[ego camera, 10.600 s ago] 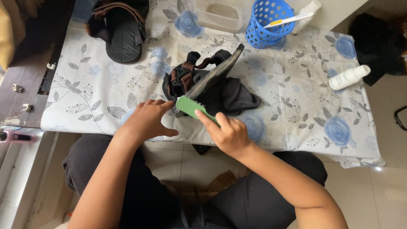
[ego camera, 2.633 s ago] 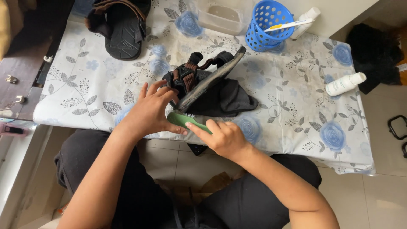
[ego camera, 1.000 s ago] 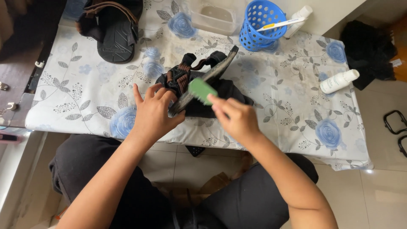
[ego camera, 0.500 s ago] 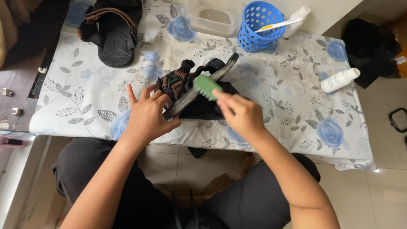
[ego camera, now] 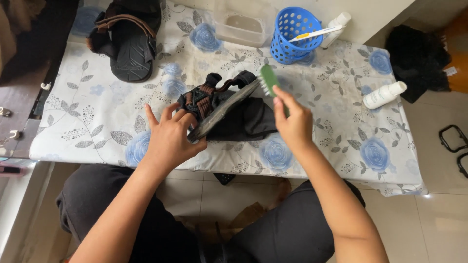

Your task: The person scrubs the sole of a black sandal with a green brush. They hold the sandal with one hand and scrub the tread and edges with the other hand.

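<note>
Green brush (ego camera: 268, 80) pinched in the right hand (ego camera: 292, 122) could flick the tilted sandal (ego camera: 222, 107) loose, since the left hand (ego camera: 170, 139) grips only its heel.

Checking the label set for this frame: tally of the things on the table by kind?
Sandals: 2, one held on edge by the left hand, one lying flat at the far left corner
Brushes: 1, green, in the right hand
Baskets: 1, blue
Clear tubs: 1
White bottles: 2
Dark cloths: 1
Total: 8
</note>
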